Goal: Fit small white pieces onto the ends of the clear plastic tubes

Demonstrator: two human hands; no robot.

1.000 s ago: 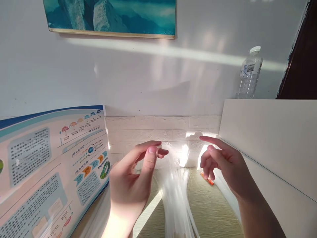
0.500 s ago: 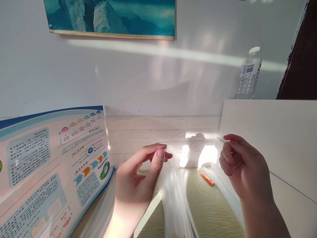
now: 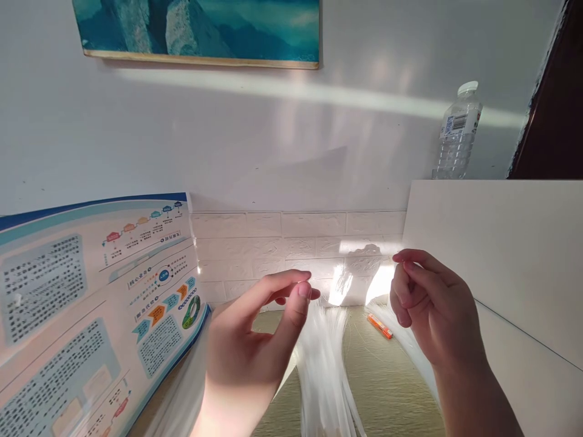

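My left hand [image 3: 255, 343] is raised over the table, thumb and forefinger brought together in a pinch. Whatever lies between those fingertips is too fine to make out. Behind and below it a bundle of thin translucent white strands [image 3: 322, 364] lies lengthwise on the table. To the right, my right hand [image 3: 437, 306] is held up with its thumb against the curled fingers. What it holds, if anything, cannot be made out. Between the hands and farther back, a small orange packet [image 3: 379, 326] lies beside a second bundle of pale strands [image 3: 412, 346].
A printed sheet [image 3: 113, 285] stands on the left, with more pale strands [image 3: 182, 388] beside it. On the right is a white panel [image 3: 523, 243], with a clear plastic bottle [image 3: 459, 133] at its top edge. A picture [image 3: 200, 30] hangs on the wall behind.
My right hand has moved left, closer to my left hand. The thin pale piece that stuck out from its fingertips no longer shows. My left hand keeps its pinch, slightly lower.
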